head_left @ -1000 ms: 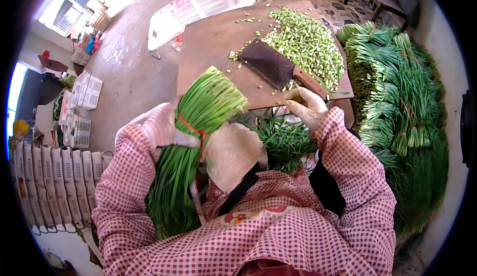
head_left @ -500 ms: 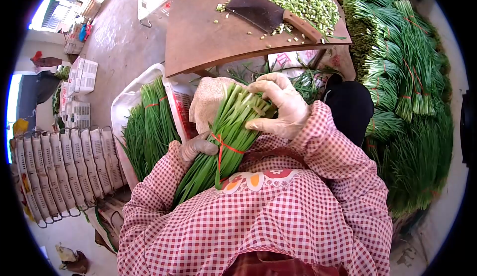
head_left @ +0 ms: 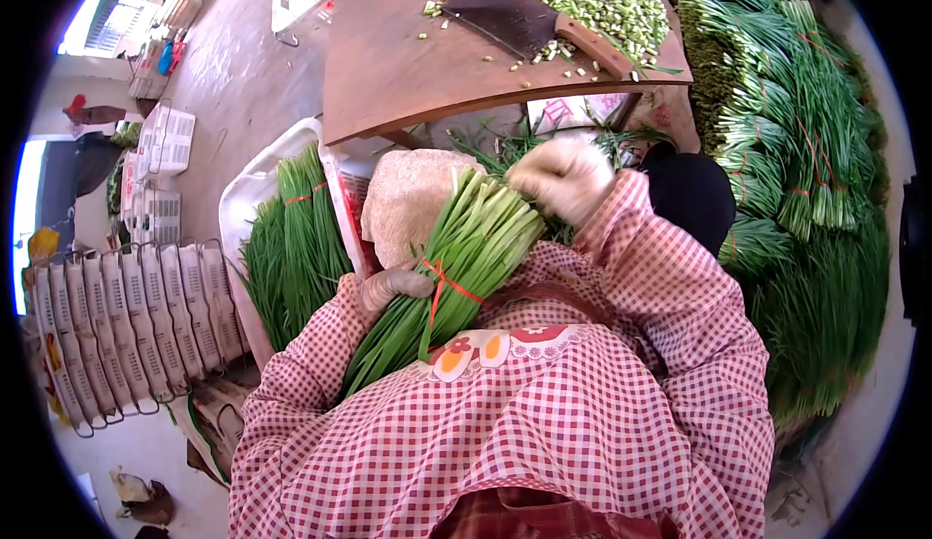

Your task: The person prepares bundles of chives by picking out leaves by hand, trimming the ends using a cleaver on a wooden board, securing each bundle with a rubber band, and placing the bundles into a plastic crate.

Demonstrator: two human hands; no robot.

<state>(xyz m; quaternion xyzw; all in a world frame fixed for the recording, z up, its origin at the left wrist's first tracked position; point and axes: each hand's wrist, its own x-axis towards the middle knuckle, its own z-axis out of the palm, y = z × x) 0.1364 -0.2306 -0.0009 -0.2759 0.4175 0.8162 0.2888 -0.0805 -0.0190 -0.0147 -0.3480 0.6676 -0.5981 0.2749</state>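
My gloved left hand [head_left: 396, 288] is wrapped round a bunch of garlic chives [head_left: 476, 238] tied with a red band [head_left: 449, 285]. The bunch lies slanted across my lap, pale cut ends up to the right and green leaves down to the left. At the pale ends is my gloved right hand [head_left: 565, 180], blurred by motion, its fingers curled in. Whether a stalk is between those fingers is hidden. Behind the bunch sits a pinkish cloth-like bundle [head_left: 403, 199].
A white crate [head_left: 236, 211] at left holds tied chives [head_left: 301, 218]. Ahead, a cleaver [head_left: 505, 16] and chopped stalk ends [head_left: 592, 0] lie on a brown board [head_left: 408, 63]. Many chive bunches [head_left: 777, 121] are piled at right. Stacked crates [head_left: 136, 330] stand far left.
My right hand has gone from spread fingers round the bunch's upper end to a curled shape slightly up and right. My left hand keeps its hold; the bunch has shifted slightly right.
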